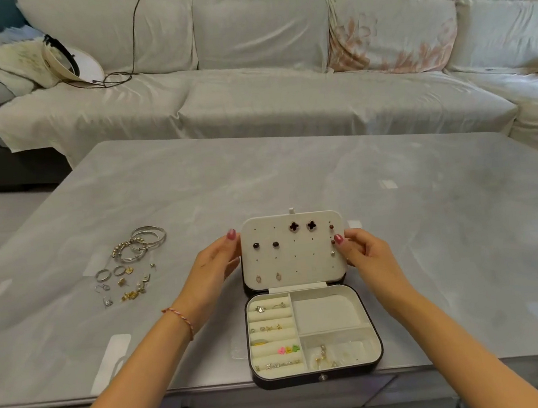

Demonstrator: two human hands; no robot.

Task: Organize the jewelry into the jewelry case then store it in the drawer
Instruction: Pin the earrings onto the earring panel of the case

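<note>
Bangles [147, 241], rings [111, 273] and small gold bits lie loose on the table [425, 187], far left. The left hand [216, 266] pinches the left edge of the lid [294, 251]. The case [313, 335] sits open at the near table edge, with earrings pinned in its lid. The right hand [363, 248] pinches the lid's right edge. Bare table lies behind and to the right

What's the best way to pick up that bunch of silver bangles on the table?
Hook a finger through the bangles from above and pinch their overlapping rims. They lie flat on the table, stacked loosely, so a side approach would probably just slide them; the open centres give room for a fingertip.
</note>
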